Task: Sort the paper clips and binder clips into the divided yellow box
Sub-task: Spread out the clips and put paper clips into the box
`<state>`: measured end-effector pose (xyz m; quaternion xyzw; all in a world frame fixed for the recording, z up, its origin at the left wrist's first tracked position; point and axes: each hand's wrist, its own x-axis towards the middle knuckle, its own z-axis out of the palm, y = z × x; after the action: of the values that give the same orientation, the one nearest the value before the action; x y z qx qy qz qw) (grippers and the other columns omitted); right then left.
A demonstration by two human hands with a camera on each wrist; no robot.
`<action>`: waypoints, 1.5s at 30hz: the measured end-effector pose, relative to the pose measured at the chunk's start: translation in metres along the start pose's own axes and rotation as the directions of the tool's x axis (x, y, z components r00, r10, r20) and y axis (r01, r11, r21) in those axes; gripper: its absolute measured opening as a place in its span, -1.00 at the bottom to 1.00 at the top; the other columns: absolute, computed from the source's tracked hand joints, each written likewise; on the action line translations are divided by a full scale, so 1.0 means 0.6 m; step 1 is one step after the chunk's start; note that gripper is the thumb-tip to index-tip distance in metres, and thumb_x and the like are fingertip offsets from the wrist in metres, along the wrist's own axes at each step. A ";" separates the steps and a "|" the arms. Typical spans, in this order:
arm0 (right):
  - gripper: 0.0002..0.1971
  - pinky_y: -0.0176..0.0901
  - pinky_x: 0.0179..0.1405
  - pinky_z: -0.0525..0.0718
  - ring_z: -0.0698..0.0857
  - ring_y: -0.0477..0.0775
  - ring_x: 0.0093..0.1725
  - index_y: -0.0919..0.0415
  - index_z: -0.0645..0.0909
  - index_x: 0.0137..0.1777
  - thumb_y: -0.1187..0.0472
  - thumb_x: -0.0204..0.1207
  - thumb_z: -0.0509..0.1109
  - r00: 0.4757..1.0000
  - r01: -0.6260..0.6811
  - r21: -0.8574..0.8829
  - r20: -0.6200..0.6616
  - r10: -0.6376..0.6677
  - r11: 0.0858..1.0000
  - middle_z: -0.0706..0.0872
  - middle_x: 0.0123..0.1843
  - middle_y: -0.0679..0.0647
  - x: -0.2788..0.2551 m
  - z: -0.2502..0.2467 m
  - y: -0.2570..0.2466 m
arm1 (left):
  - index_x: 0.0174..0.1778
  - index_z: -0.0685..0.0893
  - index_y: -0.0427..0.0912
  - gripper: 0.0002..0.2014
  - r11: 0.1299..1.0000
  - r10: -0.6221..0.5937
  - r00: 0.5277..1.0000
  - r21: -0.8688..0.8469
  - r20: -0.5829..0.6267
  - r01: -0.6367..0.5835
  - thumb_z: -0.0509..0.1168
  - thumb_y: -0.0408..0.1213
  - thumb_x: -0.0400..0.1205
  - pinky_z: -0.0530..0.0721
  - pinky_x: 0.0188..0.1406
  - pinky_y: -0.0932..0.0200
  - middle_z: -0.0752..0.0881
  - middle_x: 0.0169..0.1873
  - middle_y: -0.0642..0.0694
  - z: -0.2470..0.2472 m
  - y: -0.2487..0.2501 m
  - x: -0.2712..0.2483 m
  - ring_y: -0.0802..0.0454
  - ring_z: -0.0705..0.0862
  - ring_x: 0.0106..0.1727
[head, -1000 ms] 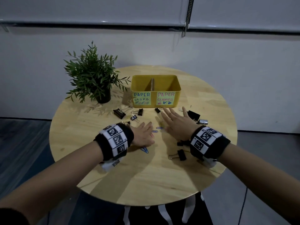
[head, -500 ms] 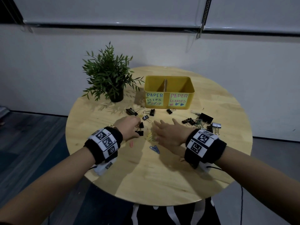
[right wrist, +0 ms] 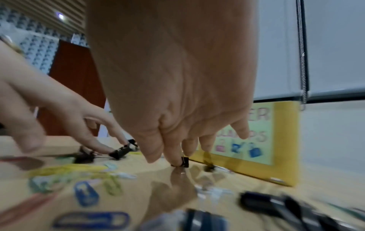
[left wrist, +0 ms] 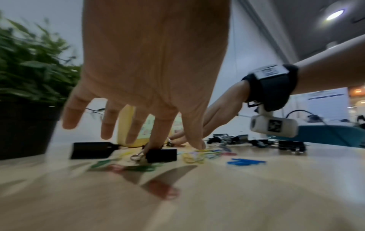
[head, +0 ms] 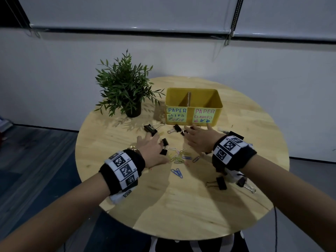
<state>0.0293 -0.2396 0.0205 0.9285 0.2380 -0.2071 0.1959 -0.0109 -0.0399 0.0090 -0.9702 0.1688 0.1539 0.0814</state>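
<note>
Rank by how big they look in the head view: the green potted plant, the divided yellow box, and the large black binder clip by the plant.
1. green potted plant
2. divided yellow box, nearly as wide but shorter
3. large black binder clip, clearly smallest

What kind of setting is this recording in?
Probably an office or lab: a round wooden table against a white wall with roller blinds, a potted plant, and a labelled yellow box for stationery.
</note>
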 end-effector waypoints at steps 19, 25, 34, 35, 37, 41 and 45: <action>-0.44 0.61 0.52 -0.26 -0.31 0.08 0.71 -0.01 -0.17 0.71 -0.07 0.74 -0.20 0.982 0.181 0.120 -0.083 -0.172 0.976 -0.24 0.74 -0.02 -0.022 -0.012 -0.073 | 0.62 -0.38 -0.24 -0.31 0.992 0.060 0.924 -0.124 0.378 -0.014 -0.08 -0.12 0.76 -0.17 0.66 -0.22 -0.37 0.65 -0.15 0.024 -0.044 -0.021 -0.12 -0.33 0.68; -0.47 0.56 0.57 -0.06 -0.13 0.13 0.73 0.04 -0.05 0.71 0.03 0.76 -0.12 0.978 0.124 0.205 -0.193 -0.085 0.971 -0.18 0.75 0.04 0.015 -0.024 -0.046 | 0.61 -0.41 -0.28 -0.29 0.982 0.118 0.918 -0.184 0.378 -0.051 -0.11 -0.04 0.76 -0.16 0.68 -0.14 -0.44 0.62 -0.22 0.030 0.015 -0.056 -0.25 -0.36 0.66; -0.36 0.19 0.67 0.08 0.00 0.12 0.72 0.14 -0.06 0.70 -0.08 0.71 0.00 0.976 0.217 0.259 -0.052 -0.211 0.941 -0.09 0.75 0.13 -0.066 0.034 -0.057 | 0.62 -0.35 -0.34 -0.08 0.976 -0.015 0.939 -0.199 0.343 0.088 0.01 0.20 0.67 -0.06 0.67 -0.20 -0.39 0.62 -0.35 0.003 0.003 -0.023 -0.29 -0.32 0.66; -0.35 0.16 0.69 0.05 -0.05 0.10 0.73 0.12 -0.11 0.71 -0.07 0.71 0.00 0.973 0.227 0.282 -0.028 -0.228 0.932 -0.13 0.75 0.12 -0.076 0.042 -0.064 | 0.62 -0.37 -0.34 -0.07 0.973 0.049 0.936 -0.229 0.349 0.034 0.04 0.19 0.66 -0.08 0.67 -0.20 -0.40 0.61 -0.33 0.003 0.014 -0.029 -0.27 -0.35 0.66; -0.35 0.09 0.70 0.05 -0.06 0.11 0.73 0.14 -0.14 0.71 0.01 0.73 0.03 0.963 0.262 0.332 -0.034 -0.266 0.906 -0.15 0.75 0.14 -0.092 0.052 -0.066 | 0.62 -0.39 -0.30 -0.07 0.953 0.185 0.919 -0.293 0.349 -0.081 0.05 0.18 0.66 -0.16 0.67 -0.19 -0.44 0.61 -0.28 0.002 0.038 -0.044 -0.22 -0.39 0.65; -0.30 0.17 0.70 -0.05 -0.12 0.15 0.72 0.18 -0.23 0.70 -0.08 0.72 0.01 0.990 0.133 0.315 -0.009 -0.137 0.940 -0.22 0.73 0.18 -0.129 0.055 -0.039 | 0.62 -0.42 -0.21 -0.02 0.898 0.319 0.886 -0.408 0.336 -0.168 0.10 0.24 0.62 -0.22 0.67 -0.19 -0.43 0.63 -0.11 0.003 0.064 -0.051 -0.03 -0.40 0.66; -0.29 0.34 0.60 -0.32 -0.24 0.14 0.72 0.22 -0.23 0.70 -0.18 0.71 -0.14 0.989 0.084 0.171 0.106 -0.103 0.982 -0.23 0.74 0.14 -0.150 0.071 -0.051 | 0.60 -0.47 -0.18 0.16 0.896 0.347 0.870 -0.398 0.350 -0.197 0.25 0.30 0.50 -0.26 0.68 -0.13 -0.46 0.61 -0.06 -0.002 0.080 -0.055 -0.01 -0.43 0.64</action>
<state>-0.0716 -0.2670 0.0196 0.9160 0.2517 -0.2880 0.1212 -0.0570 -0.0749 0.0159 -0.8801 0.2548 0.3923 -0.0815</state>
